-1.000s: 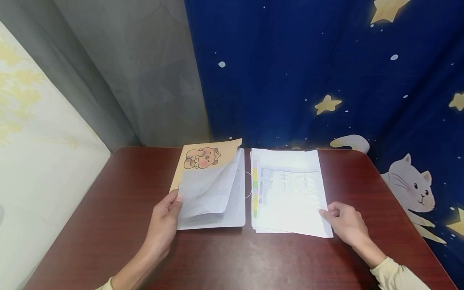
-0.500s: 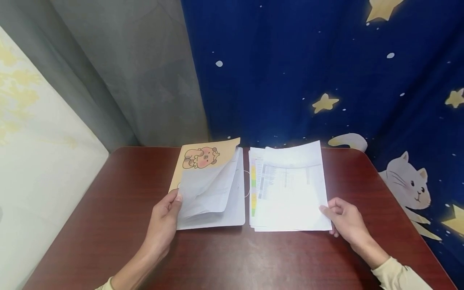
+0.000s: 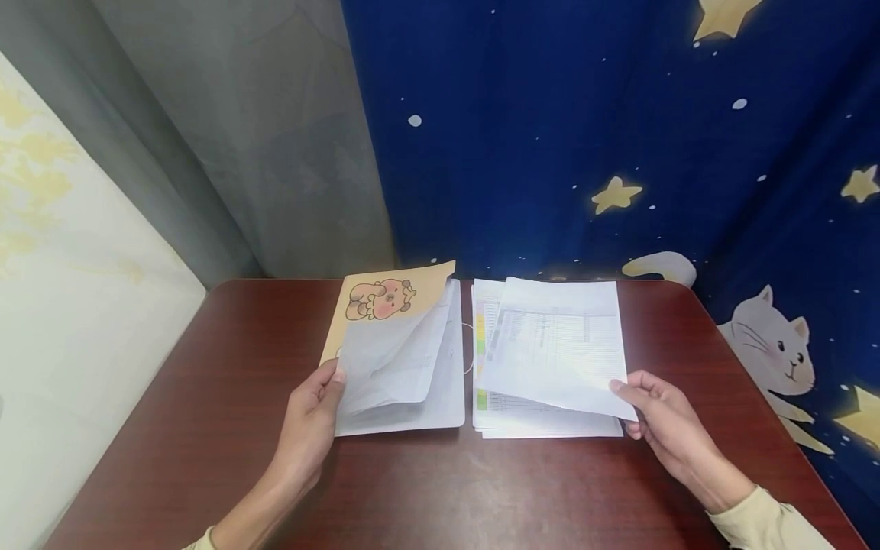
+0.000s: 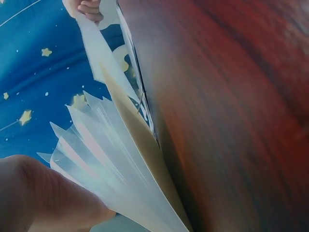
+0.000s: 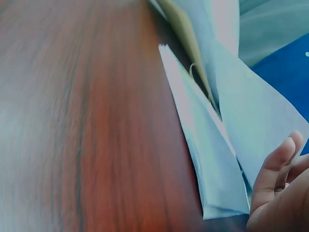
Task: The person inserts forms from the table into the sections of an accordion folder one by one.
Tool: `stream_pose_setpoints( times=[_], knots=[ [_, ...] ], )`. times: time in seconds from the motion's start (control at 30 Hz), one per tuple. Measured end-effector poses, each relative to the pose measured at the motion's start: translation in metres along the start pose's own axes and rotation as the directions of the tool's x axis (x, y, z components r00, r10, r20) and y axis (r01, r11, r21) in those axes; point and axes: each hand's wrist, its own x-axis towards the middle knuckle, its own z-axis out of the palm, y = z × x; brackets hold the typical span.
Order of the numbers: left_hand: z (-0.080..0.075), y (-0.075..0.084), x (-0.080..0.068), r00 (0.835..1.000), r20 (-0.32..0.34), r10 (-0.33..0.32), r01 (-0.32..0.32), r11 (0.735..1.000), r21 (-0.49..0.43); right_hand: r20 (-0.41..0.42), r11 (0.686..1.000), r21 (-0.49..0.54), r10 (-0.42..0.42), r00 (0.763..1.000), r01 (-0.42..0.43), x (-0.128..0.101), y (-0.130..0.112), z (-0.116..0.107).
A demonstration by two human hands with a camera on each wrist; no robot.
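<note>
Head view: right hand has thumb and fingers clamped on the near right corner of a sheet, thumb on top, fingers beneath. Left hand likewise pinched tight, on the near left edge of the folder, thumb on the inner side.

Sheet printed with a table, turned askew over the stack; right wrist camera shows it raised clear of the pile along the near side. Step in hand, as I judge it: lifting one loose sheet while the folder is held spread. Next move would call for a firm corner grip, the sheet kept flat, the leaves kept apart.

Folder is the only container: tan cover bowed up, clear leaves fanned in left wrist camera. Printed paper shows among them; which pockets are filled, cannot tell.

Stack lies on the table just right of the folder, coloured strip along its left. Blue curtain behind.
</note>
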Motion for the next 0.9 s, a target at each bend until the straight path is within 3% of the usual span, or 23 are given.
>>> stream_pose_setpoints(
  times=[0.2,0.5,0.9],
  knots=[
    [0.000,0.000,0.000,1.000,0.003,-0.002,0.002,1.000,0.001,0.045,0.996,0.094,-0.012,0.999,0.008,-0.006,-0.006,0.003],
    [0.000,0.000,0.001,1.000,0.003,0.002,-0.002,1.000,0.013,0.098,0.980,0.183,-0.095,0.991,0.076,-0.011,-0.009,0.015],
    [-0.001,-0.002,0.001,1.000,0.001,-0.003,0.003,1.000,0.008,0.109,0.987,0.141,-0.093,0.990,0.077,-0.012,-0.013,0.037]
  ],
)
